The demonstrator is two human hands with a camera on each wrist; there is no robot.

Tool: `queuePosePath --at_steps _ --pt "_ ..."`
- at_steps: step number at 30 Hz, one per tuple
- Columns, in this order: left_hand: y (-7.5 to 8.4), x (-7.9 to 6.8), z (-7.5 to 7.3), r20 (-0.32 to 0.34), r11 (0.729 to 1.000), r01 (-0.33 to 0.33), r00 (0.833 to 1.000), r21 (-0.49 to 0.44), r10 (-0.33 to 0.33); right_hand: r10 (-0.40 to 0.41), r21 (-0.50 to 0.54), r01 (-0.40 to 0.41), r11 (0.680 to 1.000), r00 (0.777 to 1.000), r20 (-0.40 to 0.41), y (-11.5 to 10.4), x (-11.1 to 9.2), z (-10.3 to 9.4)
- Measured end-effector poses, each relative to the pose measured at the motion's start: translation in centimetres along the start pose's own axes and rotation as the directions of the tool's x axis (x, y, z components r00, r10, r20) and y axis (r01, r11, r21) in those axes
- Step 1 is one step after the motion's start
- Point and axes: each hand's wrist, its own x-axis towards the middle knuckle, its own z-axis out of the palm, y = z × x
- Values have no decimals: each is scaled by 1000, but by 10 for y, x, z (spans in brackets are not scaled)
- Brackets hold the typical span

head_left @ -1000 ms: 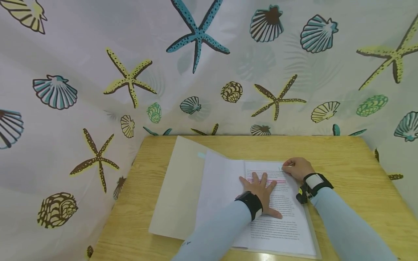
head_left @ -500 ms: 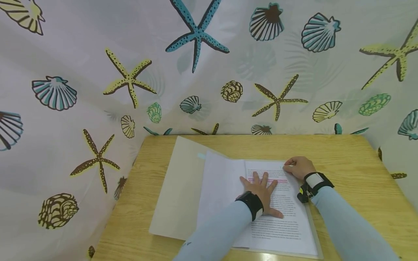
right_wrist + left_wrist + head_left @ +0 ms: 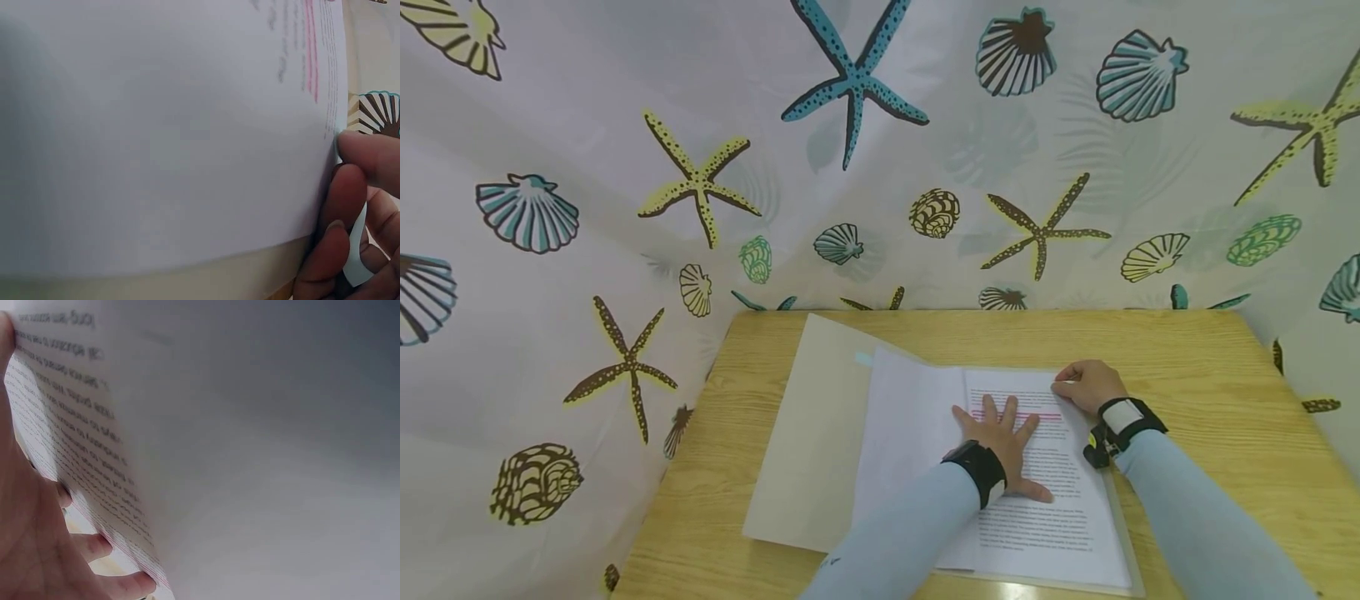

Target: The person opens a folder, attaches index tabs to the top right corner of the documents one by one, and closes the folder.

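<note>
On a wooden table (image 3: 1195,358), from left: a cream folder (image 3: 801,450), spread wide; a white sheet (image 3: 902,417); the left hand (image 3: 997,442), flat, fingers splayed, upon a printed page (image 3: 1037,533); the right hand (image 3: 1092,387), pinching that page's far right corner, a pale slip (image 3: 357,269) among its fingers.

So we've got a whitish hanging sheet (image 3: 587,83) across the back and down both sides, can't tell if it's cloth or plastic, printed all over with big starfish (image 3: 856,79) and shells (image 3: 529,215) in teal, yellow, brown and green, plus some faint leafy shapes (image 3: 1078,129). Below that we're looking at a yellowish wood-grain table (image 3: 1217,375), far edge right by the sheet. Light's pretty soft, with one little glare spot (image 3: 1011,591) on the near tabletop.
</note>
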Motion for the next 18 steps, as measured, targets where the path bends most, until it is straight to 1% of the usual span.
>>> queuePosePath --at_steps 8,11,18 --pt "-1 -4 -3 0 1000 -1 1000 9 1 4 -14 -4 1000 1000 2 -4 -1 0" --pt "-1 -5 -4 -10 1000 -3 1000 13 3 4 -16 -4 1000 1000 1 -5 -2 0" --pt "-1 -4 1 -37 1000 2 999 20 -1 13 -13 -13 1000 1000 0 -4 -2 2"
